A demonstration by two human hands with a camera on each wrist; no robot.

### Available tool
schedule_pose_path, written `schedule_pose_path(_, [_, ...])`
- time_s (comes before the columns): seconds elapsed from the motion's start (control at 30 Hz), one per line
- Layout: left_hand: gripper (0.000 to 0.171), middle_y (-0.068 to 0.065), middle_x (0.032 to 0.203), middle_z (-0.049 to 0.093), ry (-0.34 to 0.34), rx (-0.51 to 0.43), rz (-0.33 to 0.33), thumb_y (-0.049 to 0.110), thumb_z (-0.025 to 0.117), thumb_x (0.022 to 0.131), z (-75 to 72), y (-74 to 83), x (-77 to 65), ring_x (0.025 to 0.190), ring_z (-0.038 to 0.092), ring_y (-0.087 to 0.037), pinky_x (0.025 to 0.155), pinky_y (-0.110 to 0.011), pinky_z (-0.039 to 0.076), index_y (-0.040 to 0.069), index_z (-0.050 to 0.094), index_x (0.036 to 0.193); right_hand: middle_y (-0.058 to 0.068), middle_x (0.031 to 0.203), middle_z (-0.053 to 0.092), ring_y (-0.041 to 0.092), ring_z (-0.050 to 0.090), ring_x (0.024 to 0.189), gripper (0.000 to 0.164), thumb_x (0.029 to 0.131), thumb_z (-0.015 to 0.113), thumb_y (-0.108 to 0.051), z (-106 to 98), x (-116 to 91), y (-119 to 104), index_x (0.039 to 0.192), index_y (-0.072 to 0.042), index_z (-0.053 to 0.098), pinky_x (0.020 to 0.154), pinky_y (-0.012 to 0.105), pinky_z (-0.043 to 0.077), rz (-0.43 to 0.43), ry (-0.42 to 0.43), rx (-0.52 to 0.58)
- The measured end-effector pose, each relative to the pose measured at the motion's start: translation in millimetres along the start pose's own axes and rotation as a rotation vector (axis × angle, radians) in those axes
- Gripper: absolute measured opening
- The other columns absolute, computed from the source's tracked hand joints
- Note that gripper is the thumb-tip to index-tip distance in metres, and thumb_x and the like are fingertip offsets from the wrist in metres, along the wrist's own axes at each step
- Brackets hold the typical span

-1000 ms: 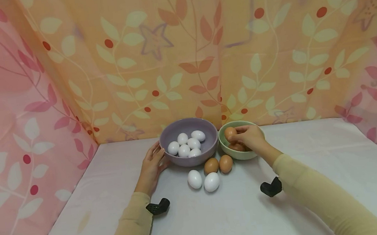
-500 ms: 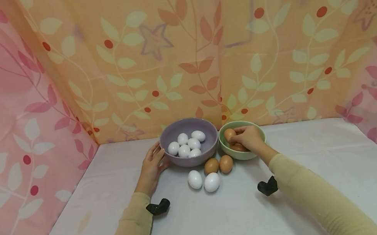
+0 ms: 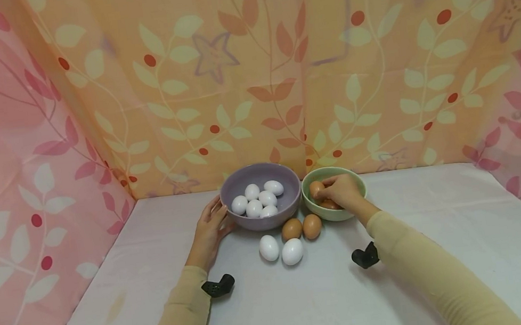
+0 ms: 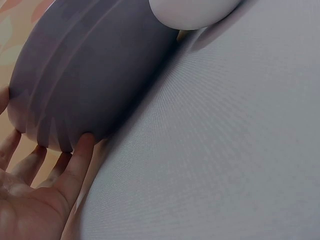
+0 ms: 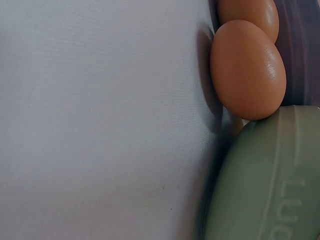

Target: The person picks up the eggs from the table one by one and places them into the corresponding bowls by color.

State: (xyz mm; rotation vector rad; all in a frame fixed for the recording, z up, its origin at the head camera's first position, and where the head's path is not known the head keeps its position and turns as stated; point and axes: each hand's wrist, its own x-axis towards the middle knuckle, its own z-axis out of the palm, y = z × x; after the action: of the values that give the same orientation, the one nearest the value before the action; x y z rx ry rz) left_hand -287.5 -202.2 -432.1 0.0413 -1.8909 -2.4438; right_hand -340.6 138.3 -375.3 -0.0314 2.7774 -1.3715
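My left hand [image 3: 209, 232] rests against the left side of the purple bowl [image 3: 291, 175]. The left wrist view shows its extended fingertips [image 4: 86, 139] touching the bowl's outer wall. Several white eggs [image 3: 267, 198] lie inside that bowl. Over the pale green bowl [image 3: 311, 211], my right hand [image 3: 345, 191] pinches a brown egg [image 3: 316, 189] between thumb and fingers. Below it another brown egg [image 3: 330, 205] lies in the bowl, partly hidden by the hand. The right hand is out of the right wrist view, which shows the green bowl's side [image 5: 260, 185].
Two brown eggs [image 3: 292, 229] sit on the white cloth [image 3: 277, 310] in front of the bowls; one is near the green bowl [image 5: 247, 70]. Two white eggs [image 3: 292, 251] lie nearer the person. A patterned orange curtain [image 3: 251, 78] hangs right behind the bowls.
My right hand has lowered the brown egg slightly deeper into the green bowl, its forearm shifting a little left. The left hand and purple bowl stay still.
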Motion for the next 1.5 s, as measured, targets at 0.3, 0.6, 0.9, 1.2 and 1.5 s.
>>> schedule_pose_path(0.3, [0.057,-0.009,0.162,0.031,0.009,0.007,-0.015,0.021,0.055,0.103,1.0,-0.1,0.0,0.142,0.041,-0.027,0.111,-0.054,0.041,0.015,0.032,0.155,0.022,0.122,0.068,0.027,0.063,0.108,0.047,0.081,0.078,-0.016,4,0,0,0.121,0.007,0.067,0.091,0.033,0.054,-0.015,0.019,-0.09])
schedule_pose_path(0.6, [0.058,-0.009,0.163,0.03,0.003,0.015,-0.01,0.021,0.055,0.103,0.7,-1.3,0.1,0.142,0.041,-0.026,0.111,-0.054,0.041,0.015,0.032,0.155,0.025,0.12,0.068,0.032,0.062,0.113,0.045,0.08,0.075,-0.012,5,0,-1,0.118,0.009,0.067,0.102,0.042,0.05,-0.02,0.041,-0.085])
schedule_pose_path(0.9, [0.058,-0.007,0.163,0.031,0.009,0.019,-0.014,0.023,0.057,0.102,2.0,-2.9,-0.4,0.141,0.041,-0.026,0.108,-0.051,0.045,0.016,0.033,0.155,0.018,0.135,0.063,0.015,0.064,0.11,0.049,0.09,0.072,-0.021,-12,-36,-13,0.132,0.001,0.061,0.091,0.026,0.054,-0.002,0.002,0.241])
schedule_pose_path(1.2, [0.056,-0.008,0.163,0.029,0.004,0.026,-0.001,0.019,0.053,0.104,-1.1,1.7,0.1,0.142,0.04,-0.026,0.106,-0.048,0.047,0.015,0.032,0.155,0.019,0.136,0.062,0.019,0.062,0.123,0.053,0.088,0.075,-0.017,0,-92,-23,0.135,0.001,0.059,0.09,0.008,0.046,-0.069,-0.056,0.434])
schedule_pose_path(1.5, [0.056,-0.007,0.163,0.029,0.016,0.013,-0.023,0.019,0.054,0.103,0.4,1.3,-1.8,0.142,0.041,-0.025,0.107,-0.047,0.046,0.017,0.033,0.155,0.017,0.131,0.066,0.025,0.062,0.123,0.047,0.087,0.076,-0.015,12,-118,-17,0.13,0.0,0.063,0.108,0.037,0.047,-0.038,-0.052,0.44])
